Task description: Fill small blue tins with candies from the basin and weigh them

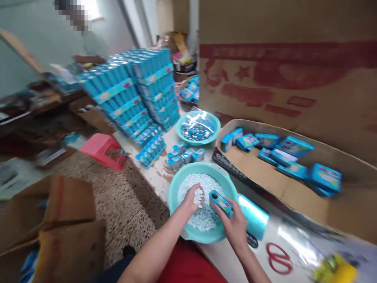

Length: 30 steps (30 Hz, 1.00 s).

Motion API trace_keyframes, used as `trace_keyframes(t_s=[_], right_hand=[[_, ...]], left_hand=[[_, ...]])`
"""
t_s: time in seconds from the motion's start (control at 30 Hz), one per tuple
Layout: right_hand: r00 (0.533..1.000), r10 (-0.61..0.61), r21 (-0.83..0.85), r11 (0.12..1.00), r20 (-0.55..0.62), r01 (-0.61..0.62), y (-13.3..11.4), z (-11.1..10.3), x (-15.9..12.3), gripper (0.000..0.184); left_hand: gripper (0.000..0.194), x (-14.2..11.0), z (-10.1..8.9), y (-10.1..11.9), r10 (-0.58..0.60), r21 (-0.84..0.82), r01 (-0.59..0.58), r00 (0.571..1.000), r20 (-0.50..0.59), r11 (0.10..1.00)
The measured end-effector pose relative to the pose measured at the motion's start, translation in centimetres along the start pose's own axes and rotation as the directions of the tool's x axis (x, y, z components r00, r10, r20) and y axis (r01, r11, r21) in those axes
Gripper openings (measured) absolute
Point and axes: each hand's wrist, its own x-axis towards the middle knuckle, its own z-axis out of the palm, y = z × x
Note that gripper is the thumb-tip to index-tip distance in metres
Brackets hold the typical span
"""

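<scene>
Forearms [160, 243] cropped, L hand [192, 197] cups pellets [199, 199], R hand [235, 223] hides pt. of box [220, 203].

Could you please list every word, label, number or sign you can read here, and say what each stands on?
"ele...": on the dark outer side of the open carton; the letters after that are unclear.
Red print on the tall cardboard: too blurred to read; only a star is clear.
Label on the small blue box in the right hand: too small.
Labels on the stacked blue boxes: too blurred.
Numbers: none readable.
</scene>
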Motion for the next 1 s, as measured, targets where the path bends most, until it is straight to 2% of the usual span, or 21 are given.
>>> trace_keyframes(t_s=[0.07, 0.13, 0.23, 0.3, 0.43, 0.53, 0.77, 0.87, 1.0], right_hand=[[1.000, -0.007, -0.019, 1.000, 0.026, 0.007, -0.2, 0.7, 0.2, 0.035], [0.997, -0.020, -0.046, 0.999, 0.072, 0.023, -0.4, 1.4, 0.1, 0.028], [0.993, -0.027, -0.083, 0.996, 0.114, 0.037, -1.0, 2.1, -0.1, 0.023], [0.994, -0.034, -0.110, 0.993, 0.107, 0.046, -1.5, 2.3, 0.0, 0.024], [0.991, -0.045, -0.131, 0.989, 0.129, 0.062, -2.2, 2.2, 0.5, 0.024], [0.989, -0.039, -0.110, 0.992, 0.146, 0.056, -2.4, 2.1, 0.8, 0.024], [0.985, 0.059, -0.070, 0.996, 0.159, -0.049, -3.4, 2.6, 0.3, 0.031], [0.982, 0.094, -0.077, 0.994, 0.162, -0.082, -3.8, 2.7, 0.2, 0.031], [0.982, 0.106, -0.056, 0.994, 0.154, -0.099, -3.9, 2.5, 0.0, 0.033]], left_hand=[[0.028, -0.3, 0.7, 1.1, 0.018, 0.016, -0.019, 1.000, 0.023, 1.000], [0.030, -1.1, 1.7, 1.9, 0.134, 0.011, -0.135, 0.990, 0.044, 0.991], [0.029, -1.9, 3.3, 2.3, 0.362, 0.021, -0.363, 0.931, 0.041, 0.932], [0.026, -2.1, 4.0, 2.5, 0.418, 0.067, -0.419, 0.908, 0.032, 0.906], [0.026, -1.9, 4.4, 2.9, 0.411, 0.160, -0.409, 0.911, 0.020, 0.899], [0.029, -1.6, 4.7, 3.1, 0.410, 0.169, -0.406, 0.912, 0.009, 0.898], [0.034, -1.9, 4.6, 3.2, 0.448, 0.194, -0.447, 0.893, 0.042, 0.873], [0.033, -2.1, 4.4, 3.3, 0.452, 0.237, -0.444, 0.892, 0.024, 0.864], [0.033, -2.6, 4.5, 3.1, 0.468, 0.253, -0.465, 0.882, 0.049, 0.849]])
